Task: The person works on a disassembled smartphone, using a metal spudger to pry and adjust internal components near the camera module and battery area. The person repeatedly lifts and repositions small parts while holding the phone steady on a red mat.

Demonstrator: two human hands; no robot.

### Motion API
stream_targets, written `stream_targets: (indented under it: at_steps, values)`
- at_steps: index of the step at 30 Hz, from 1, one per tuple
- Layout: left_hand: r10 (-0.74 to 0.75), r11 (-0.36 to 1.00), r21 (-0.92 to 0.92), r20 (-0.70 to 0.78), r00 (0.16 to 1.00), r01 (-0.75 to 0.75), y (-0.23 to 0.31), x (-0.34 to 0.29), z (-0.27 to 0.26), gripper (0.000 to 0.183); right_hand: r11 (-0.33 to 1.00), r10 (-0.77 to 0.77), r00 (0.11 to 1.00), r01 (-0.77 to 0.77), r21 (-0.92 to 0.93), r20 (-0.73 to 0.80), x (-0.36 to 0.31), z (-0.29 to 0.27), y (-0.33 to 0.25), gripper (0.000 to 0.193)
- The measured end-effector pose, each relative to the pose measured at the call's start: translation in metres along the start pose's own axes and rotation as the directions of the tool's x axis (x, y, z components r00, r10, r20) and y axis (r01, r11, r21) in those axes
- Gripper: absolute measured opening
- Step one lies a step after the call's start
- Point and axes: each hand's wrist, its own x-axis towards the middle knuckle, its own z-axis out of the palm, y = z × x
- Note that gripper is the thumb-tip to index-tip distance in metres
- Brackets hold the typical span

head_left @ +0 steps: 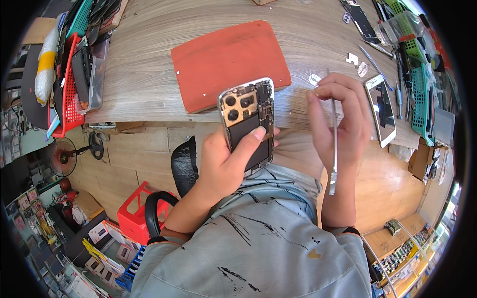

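Note:
My left hand [221, 161] is wrapped round a smartphone [242, 133] with its back off, the thumb lying across the inside. A three-lens camera block, the circuit board and a dark battery are laid bare. My right hand [349, 111], raised at the table's front edge, holds a thin metal pry tool [334, 154] with its flat end hanging down. The thumb and forefinger of that hand come close together; whether anything small is between them I cannot make out. Behind the phone a reddish-orange pad [226, 64] lies on the wooden table [144, 64].
A white phone [381, 110] lies at the table's right edge, near small metal plates [352, 58] and screwdrivers [399, 94]. Green baskets [421, 97] stand far right. On the left are a red basket [69, 99] and a clear bin [102, 74]. A red stool [134, 213] stands below.

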Motion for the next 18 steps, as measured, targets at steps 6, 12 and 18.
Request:
stream_targets:
  at_steps: [6,12,18]
  values:
    - [-0.057,0.979,-0.194,0.023,0.998,0.061,0.01,0.006,-0.005,0.028,0.992,0.124,0.991,-0.125,-0.024,-0.04,-0.007,-0.005,0.004,0.015]
    - [-0.102,0.964,-0.24,0.052,0.993,0.112,0.007,0.01,-0.008,0.029,0.888,0.314,0.949,-0.294,0.355,0.0,-0.018,-0.002,-0.008,0.024]
    - [-0.134,0.948,-0.288,0.027,0.991,0.136,0.011,0.01,-0.004,0.029,0.94,0.079,0.986,-0.121,0.317,0.144,-0.036,-0.002,-0.01,0.034]
